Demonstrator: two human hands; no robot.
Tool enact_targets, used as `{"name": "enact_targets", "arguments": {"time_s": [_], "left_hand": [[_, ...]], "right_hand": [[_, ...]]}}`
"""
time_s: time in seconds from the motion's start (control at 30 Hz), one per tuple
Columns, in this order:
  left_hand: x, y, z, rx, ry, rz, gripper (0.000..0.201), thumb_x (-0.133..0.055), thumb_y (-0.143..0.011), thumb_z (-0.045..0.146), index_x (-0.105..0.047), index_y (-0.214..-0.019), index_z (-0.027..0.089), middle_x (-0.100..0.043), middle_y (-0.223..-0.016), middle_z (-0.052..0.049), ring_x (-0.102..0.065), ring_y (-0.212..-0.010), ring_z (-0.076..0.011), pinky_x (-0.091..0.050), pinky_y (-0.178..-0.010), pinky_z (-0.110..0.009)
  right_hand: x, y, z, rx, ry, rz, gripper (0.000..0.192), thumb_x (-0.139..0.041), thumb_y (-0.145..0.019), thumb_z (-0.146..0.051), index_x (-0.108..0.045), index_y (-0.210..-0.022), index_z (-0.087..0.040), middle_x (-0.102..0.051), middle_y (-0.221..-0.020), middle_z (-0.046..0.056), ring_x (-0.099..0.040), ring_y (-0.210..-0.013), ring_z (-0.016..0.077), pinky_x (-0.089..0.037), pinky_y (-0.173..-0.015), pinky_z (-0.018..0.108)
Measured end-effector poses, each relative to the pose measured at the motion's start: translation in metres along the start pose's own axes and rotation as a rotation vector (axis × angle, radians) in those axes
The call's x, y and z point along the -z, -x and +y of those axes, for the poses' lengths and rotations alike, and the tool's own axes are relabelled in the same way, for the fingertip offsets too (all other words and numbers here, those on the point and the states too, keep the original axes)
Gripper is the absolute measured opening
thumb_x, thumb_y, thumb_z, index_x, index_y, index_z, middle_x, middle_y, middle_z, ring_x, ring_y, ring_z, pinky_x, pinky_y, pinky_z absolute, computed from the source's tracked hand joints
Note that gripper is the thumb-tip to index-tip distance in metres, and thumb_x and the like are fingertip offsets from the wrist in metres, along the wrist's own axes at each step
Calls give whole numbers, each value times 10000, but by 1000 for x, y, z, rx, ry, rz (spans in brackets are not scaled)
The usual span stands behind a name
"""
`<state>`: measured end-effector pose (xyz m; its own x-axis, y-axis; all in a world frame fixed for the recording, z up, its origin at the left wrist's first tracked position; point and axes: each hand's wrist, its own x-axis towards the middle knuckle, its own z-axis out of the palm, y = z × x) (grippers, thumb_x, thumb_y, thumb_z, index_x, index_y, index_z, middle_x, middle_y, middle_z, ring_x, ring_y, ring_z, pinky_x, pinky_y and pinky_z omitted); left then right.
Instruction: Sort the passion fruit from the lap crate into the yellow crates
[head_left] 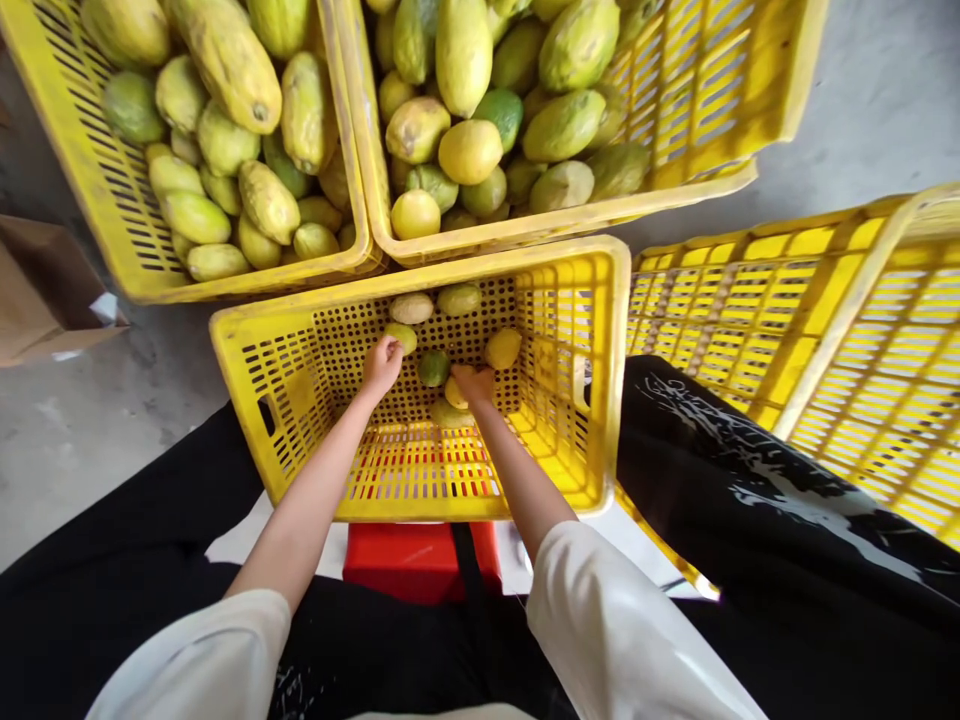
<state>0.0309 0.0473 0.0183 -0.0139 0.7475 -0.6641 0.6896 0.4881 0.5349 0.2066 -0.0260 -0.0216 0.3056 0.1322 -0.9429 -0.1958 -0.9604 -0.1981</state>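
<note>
Left hand (381, 366) closes on a pale green fruit (403, 336); right hand (474, 384) grips a yellow fruit (455, 393). A round green one (433, 368) lies between them in the crate (292, 380).

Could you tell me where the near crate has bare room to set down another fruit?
The near crate is bare across its front half, below both hands, and along its left wall. The far end is crowded: the left hand and right hand are among the loose fruits. The two far crates are heaped.
</note>
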Motion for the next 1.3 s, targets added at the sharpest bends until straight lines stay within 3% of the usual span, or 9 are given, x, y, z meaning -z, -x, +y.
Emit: {"name": "enact_targets", "arguments": {"time_s": [0.17,0.27,0.37,0.5,0.67,0.83,0.97,1.17,1.3], "left_hand": [[-25,-4,32,-187,-166,-145,173,-486,-929,146,-650,-958,192,-699,-1045,-86,-646,-1029,-219,-490,-958,-336],[-26,-9,44,-273,-328,-14,278,-521,-886,112,-638,-1130,173,-604,-1307,-144,-521,-1282,-292,-387,-1112,-432],[-23,-20,50,-333,-417,64,521,-574,-828,81,-538,-1345,135,-432,-1512,-173,-331,-1452,-335,-239,-1212,-462],[-24,-35,53,-323,-458,28,648,-607,-816,100,-446,-1443,110,-417,-1502,-206,-295,-1457,-385,-204,-1213,-507],[-33,-38,51,-278,-533,40,564,-689,-813,126,-504,-1345,120,-426,-1455,-236,-313,-1420,-440,-260,-1161,-547],[-29,-34,32,-196,-619,-55,576,-747,-799,147,-479,-1305,89,-529,-1329,-258,-492,-1275,-403,-408,-1049,-466],[-12,-28,1,-54,-504,-11,629,-803,-774,313,-480,-1289,152,-560,-1296,-206,-523,-1255,-372,-428,-1040,-434],[14,8,-46,232,-311,-37,669,-779,-766,482,-462,-1282,199,-557,-1308,-186,-587,-1191,-342,-497,-926,-401],[24,26,-64,284,-283,-70,712,-751,-777,542,-447,-1324,203,-527,-1381,-209,-561,-1249,-347,-501,-919,-381]], "right_hand": [[-21,13,-7,1,247,258,545,-718,-788,-439,-528,-1244,-208,-538,-1355,225,-509,-1323,386,-394,-1111,544],[-26,15,-8,-2,272,294,461,-657,-817,-452,-571,-1217,-240,-543,-1347,212,-543,-1281,388,-431,-1059,570],[-29,13,-6,19,237,321,430,-646,-809,-415,-595,-1196,-236,-540,-1321,215,-532,-1282,405,-455,-1019,583],[-31,11,-5,69,168,335,385,-616,-812,-354,-597,-1179,-239,-526,-1300,204,-533,-1274,395,-499,-971,547],[-37,15,-7,39,364,339,450,-498,-880,-404,-578,-1274,-203,-479,-1403,215,-561,-1216,400,-473,-985,583],[-46,21,-9,63,472,343,499,-412,-900,-378,-548,-1334,-172,-462,-1439,214,-581,-1161,396,-500,-921,591],[-48,22,-8,84,455,327,494,-433,-892,-361,-547,-1333,-172,-467,-1417,225,-562,-1181,409,-505,-901,602],[-52,20,-4,124,415,350,497,-451,-884,-353,-555,-1336,-176,-476,-1402,231,-564,-1177,417,-514,-902,605],[-58,20,-4,131,412,386,512,-438,-884,-347,-548,-1350,-168,-483,-1410,232,-567,-1181,418,-513,-910,601]]}}
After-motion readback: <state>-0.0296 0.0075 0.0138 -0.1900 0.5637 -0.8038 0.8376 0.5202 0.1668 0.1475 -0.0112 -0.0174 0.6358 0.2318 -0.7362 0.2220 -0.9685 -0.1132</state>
